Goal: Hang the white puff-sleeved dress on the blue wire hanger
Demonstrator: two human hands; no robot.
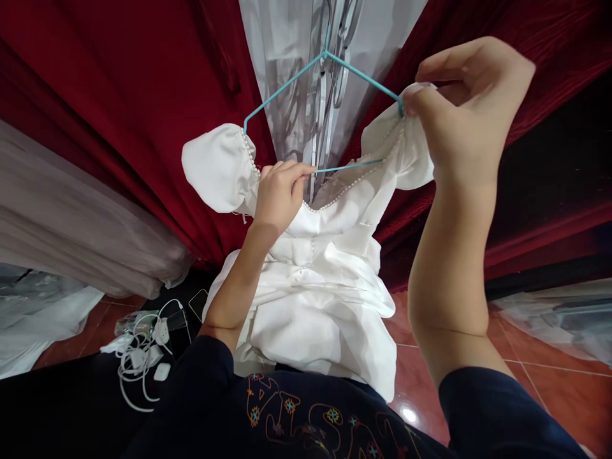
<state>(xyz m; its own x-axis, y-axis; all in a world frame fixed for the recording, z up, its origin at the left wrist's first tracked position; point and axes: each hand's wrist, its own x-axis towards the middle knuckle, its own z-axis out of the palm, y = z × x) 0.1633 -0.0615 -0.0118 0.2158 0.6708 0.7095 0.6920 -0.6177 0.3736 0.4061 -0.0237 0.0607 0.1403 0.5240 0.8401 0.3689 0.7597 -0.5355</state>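
This looks like a dress shop or a sewing room in a home. Big red velvet curtains (119, 108) hang all around. A white dress (325, 280) with tiny beads hangs on a blue hanger (287, 86). More pale cloth (71, 223) and clear plastic covers (564, 312) lie near. The floor (540, 376) has shiny red tiles, with white chargers and cables (143, 357) on it.

- One white dress (325, 280), with two puffed sleeves.
- One teal wire hanger (306, 67) which carries the dress.
- Two bare hands of the person: the left hand (280, 194) and the right hand (466, 102).
- Two dark red curtains (119, 95), one at each side of the pale fabric.
- One bundle of white cables (138, 357) on the floor; the single pieces I cannot count.
- One dark phone (197, 303) lying flat beside it.
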